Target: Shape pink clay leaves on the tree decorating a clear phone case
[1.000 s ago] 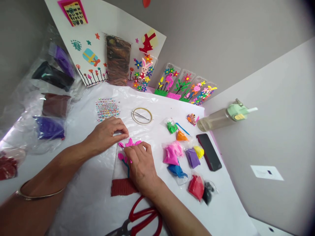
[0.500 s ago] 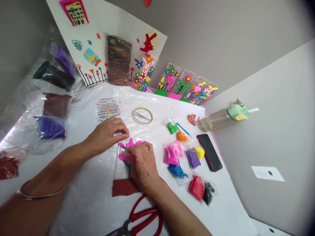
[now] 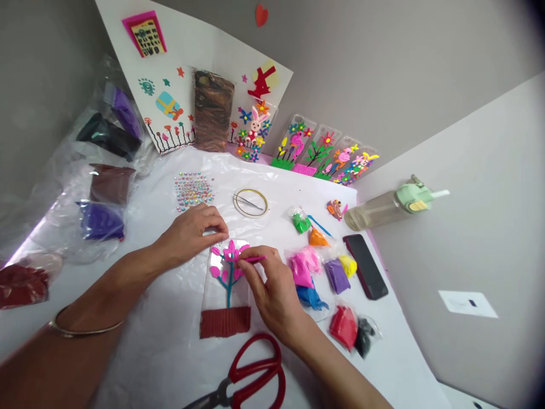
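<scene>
A clear phone case (image 3: 216, 296) lies flat, decorated with a brown ribbed clay band (image 3: 225, 322), a teal clay stem (image 3: 230, 284) and pink clay petals (image 3: 215, 271). My left hand (image 3: 193, 232) has its fingers closed, thumb and fingertips pinching at the case's top edge. Over the right side of the case, my right hand (image 3: 275, 289) pinches a thin magenta stick-like tool (image 3: 256, 259), its tip close to the upper petals. Just below the case lie red-handled scissors (image 3: 255, 372).
Bagged clay, including pink (image 3: 300, 271) and red (image 3: 343, 326), lies to the right beside a phone (image 3: 365, 267). A water bottle (image 3: 377, 207), rhinestones (image 3: 193, 190) and a ring with tweezers (image 3: 251, 203) are farther back. Decorated cases (image 3: 293, 142) lean on the wall.
My right hand has shifted right and drawn back from the petals, uncovering the stem and more of the flowers. My left hand stays at the case's top edge. The view has shifted slightly.
</scene>
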`<state>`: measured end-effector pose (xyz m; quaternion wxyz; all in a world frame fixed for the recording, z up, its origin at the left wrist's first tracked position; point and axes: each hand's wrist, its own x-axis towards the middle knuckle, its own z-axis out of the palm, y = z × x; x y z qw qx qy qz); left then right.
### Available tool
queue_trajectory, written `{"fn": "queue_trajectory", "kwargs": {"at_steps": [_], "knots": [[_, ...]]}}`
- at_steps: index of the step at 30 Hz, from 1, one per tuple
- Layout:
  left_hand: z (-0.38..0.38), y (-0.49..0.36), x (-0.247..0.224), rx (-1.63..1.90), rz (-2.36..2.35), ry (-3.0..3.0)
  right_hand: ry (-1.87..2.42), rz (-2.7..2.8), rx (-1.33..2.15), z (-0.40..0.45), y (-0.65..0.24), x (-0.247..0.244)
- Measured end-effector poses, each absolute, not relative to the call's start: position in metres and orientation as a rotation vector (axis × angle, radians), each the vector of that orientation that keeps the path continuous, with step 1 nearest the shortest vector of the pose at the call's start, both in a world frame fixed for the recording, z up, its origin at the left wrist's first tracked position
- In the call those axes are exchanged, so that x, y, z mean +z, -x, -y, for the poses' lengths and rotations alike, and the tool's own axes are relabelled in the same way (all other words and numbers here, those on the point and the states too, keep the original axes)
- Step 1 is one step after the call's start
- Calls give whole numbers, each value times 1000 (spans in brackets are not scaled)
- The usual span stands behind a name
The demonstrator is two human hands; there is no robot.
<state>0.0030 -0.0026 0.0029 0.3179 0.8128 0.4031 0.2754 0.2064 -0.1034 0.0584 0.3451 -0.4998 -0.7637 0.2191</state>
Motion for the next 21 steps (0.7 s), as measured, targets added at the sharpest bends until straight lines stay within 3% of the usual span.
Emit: {"fn": "queue_trajectory", "kwargs": {"at_steps": [10,21], "knots": [[3,-2,1,722,-1056,-2133,1149,2130,231,93,-183,38],[2,-2,1,724,-1055,-2141,1117,2129,245,93,-183,24]]}}
